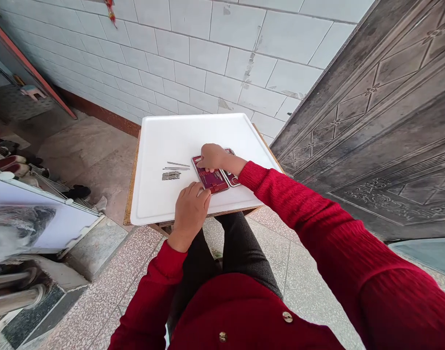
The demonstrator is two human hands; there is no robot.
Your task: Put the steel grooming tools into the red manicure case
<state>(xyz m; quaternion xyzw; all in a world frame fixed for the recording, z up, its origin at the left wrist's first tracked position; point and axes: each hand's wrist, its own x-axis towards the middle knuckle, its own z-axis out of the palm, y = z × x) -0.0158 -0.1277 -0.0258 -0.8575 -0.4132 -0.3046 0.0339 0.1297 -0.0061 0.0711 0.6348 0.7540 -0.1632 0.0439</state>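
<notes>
A dark red manicure case (212,183) lies unfolded on the white tray, with slim metal tools in its near-left half and small scissors (234,180) in the other half. My left hand (191,206) is closed at the near edge of the case, thumb and fingers pressed against its corner. Over the left half, my right hand (212,156) is pinched, fingertips down among the slots; what they grip is hidden. To the left of the case rest nail clippers (170,175) and several thin metal tools (177,168), loose on the tray.
The white tray (160,131) has a raised rim and sits on a wooden table (128,206). A tiled wall (193,53) rises behind it. A grey patterned metal door (353,126) stands to the right. Shoes (16,165) and a white panel (67,206) are at the left.
</notes>
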